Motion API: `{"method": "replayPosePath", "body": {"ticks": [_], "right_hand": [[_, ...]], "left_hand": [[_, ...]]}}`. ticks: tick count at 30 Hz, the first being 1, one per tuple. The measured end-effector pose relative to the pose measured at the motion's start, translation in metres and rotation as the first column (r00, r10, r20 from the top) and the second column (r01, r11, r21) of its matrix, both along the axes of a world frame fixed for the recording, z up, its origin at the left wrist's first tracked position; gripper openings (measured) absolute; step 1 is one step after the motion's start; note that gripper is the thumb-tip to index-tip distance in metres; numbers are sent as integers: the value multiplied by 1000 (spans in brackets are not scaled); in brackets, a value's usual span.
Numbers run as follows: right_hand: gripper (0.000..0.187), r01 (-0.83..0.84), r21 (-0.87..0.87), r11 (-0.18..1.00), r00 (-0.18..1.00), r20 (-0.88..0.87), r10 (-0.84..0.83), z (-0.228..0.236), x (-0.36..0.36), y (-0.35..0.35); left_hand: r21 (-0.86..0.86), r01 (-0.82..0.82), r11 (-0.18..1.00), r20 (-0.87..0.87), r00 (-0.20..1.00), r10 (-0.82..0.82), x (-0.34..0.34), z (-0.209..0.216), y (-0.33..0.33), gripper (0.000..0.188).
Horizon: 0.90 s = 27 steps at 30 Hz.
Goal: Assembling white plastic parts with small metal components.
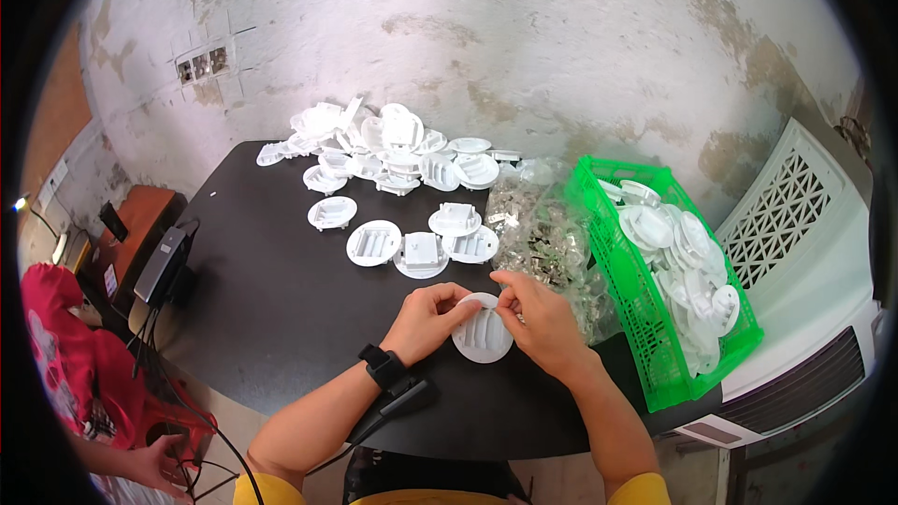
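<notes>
Near the front of the table, a white round plastic part [484, 341] with slotted compartments is tilted up between my hands. My left hand [428, 320] grips its upper left edge between thumb and fingers. At the upper right edge of the same part, my right hand [543, 320] is closed in a pinch, its fingertips against the plastic; whatever they hold is too small to make out. Just beyond my hands lie several similar parts, including one with a square block [421, 251] facing up and one with open slots [373, 243].
A pile of white parts [383, 136] covers the dark table's [253, 318] far side. Clear plastic bags of small metal pieces [538, 224] lie right of centre. Farther right stands a green basket [645, 346] of white parts. Another person's hand [159, 464] shows at lower left.
</notes>
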State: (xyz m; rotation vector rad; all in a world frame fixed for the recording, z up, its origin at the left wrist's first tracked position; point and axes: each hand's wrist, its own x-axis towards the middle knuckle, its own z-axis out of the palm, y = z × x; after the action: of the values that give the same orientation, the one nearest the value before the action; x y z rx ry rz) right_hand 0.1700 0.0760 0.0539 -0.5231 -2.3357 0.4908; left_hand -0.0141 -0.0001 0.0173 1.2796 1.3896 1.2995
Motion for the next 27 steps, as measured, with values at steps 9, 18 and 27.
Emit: {"method": "replayPosePath", "body": {"ticks": [9, 18, 27], "right_hand": [[35, 43, 206, 978, 998, 25, -49, 3, -5, -4], [35, -62, -257, 964, 997, -69, 46, -11, 1, 9], [23, -73, -676, 734, 993, -120, -11, -8, 1, 11]], "left_hand": [[2, 12, 1000, 60, 998, -12, 1, 1, 1, 25], [-27, 51, 998, 195, 980, -44, 1, 5, -2, 22], [-69, 27, 997, 230, 973, -11, -3, 7, -2, 20]]}}
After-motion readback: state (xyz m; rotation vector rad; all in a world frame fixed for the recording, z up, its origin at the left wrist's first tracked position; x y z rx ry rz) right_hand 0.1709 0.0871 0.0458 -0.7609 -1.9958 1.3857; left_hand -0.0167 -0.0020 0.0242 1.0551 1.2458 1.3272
